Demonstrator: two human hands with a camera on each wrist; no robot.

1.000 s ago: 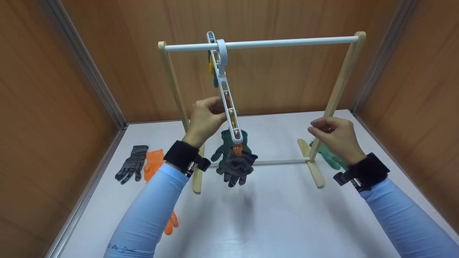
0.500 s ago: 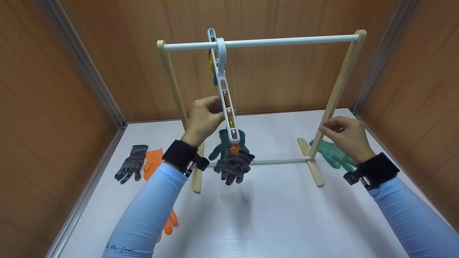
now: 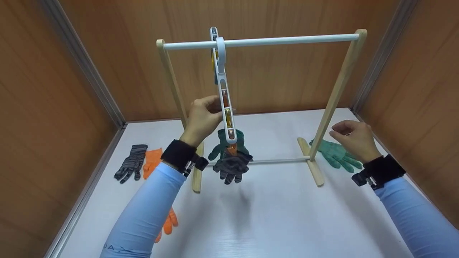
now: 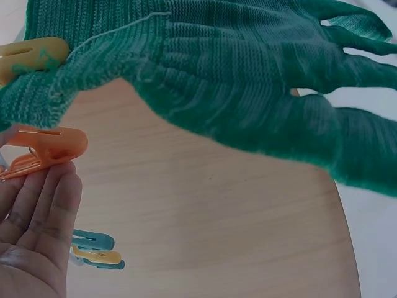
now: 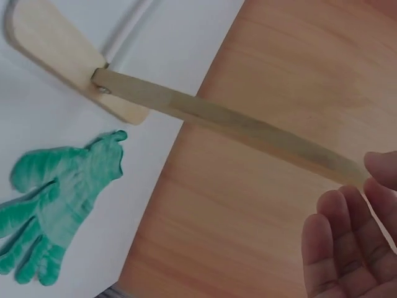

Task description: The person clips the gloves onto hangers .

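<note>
White tabletop: left hand (image 3: pixel 203 118) grips hanger (image 3: pixel 226 107); only wrist view shows orange clip (image 4: pixel 43 149); right hand (image 3: pixel 349 138) loose.

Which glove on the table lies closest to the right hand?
The green glove lying flat right of the rack's foot, just below the right hand; the striped and orange ones lie far left.

Striped glove (image 3: pixel 131 163) beside orange glove (image 3: pixel 152 163)

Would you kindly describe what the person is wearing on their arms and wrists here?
Both arms are covered by long, close-fitting pale blue sleeves; the left one carries small dark lettering near the bottom of the head view. Each wrist has a wide black band, left and right, with a small black and metal clip-like fitting attached. The left hand and right hand are bare.
</note>
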